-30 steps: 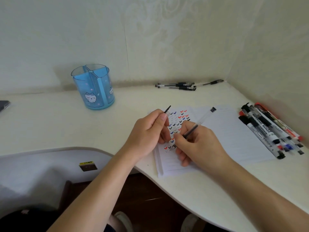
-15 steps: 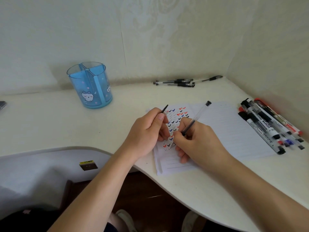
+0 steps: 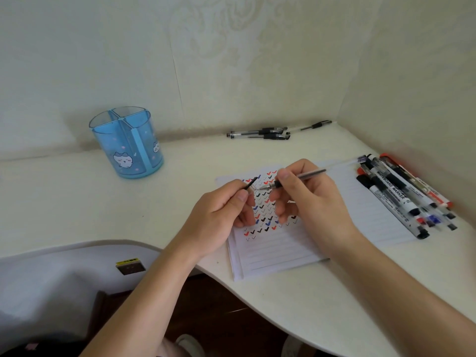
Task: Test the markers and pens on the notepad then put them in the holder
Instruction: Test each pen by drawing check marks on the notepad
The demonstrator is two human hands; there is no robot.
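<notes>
Since a second ago the right hand [image 3: 316, 202] has lifted the clear black pen [image 3: 309, 175] off the notepad [image 3: 283, 249] and turned it nearly level, tip toward the thin black cap [image 3: 251, 184] pinched by the left hand [image 3: 219, 217]; both grip with thumb and curled fingers; red, blue and black ticks fill the page beneath; markers [image 3: 396, 195] lie at right, one reading "WHITEBOARD MARKER"; the blue holder [image 3: 127, 143] stands well left on the desk [image 3: 64, 197].

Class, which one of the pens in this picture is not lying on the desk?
The clear pen pinched in the right hand above the notepad; the other pens lie flat farther back.
</notes>
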